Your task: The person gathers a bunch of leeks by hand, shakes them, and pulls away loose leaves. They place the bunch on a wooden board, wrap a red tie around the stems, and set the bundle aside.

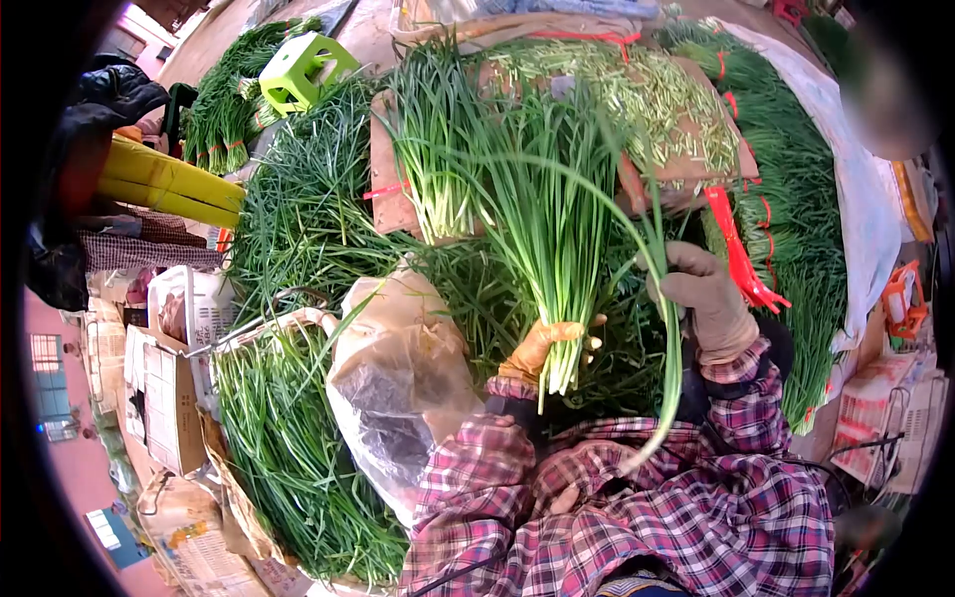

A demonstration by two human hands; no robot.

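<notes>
My left hand (545, 350), in a tan glove, is closed round the pale lower stems of a bunch of garlic chives (557, 209). The leaves fan upward, away from me. To the right, my gloved right hand (704, 297) has its fingers curled on a few long loose chive leaves (668, 348), blurred by motion, which arch up to the left and hang down in front of my sleeve. Behind the held bunch, another bunch of chives (433, 149) lies on a brown board (394, 207). Loose chives (477, 289) lie beneath my hands.
Cut stem pieces (686, 109) cover a board at the back. Red ties (738, 249) hang beside it. Tied chive bundles (796, 179) fill the right side. A plastic bag (398, 368) and a chive pile (298, 448) are at left. A green stool (303, 75) stands at far left.
</notes>
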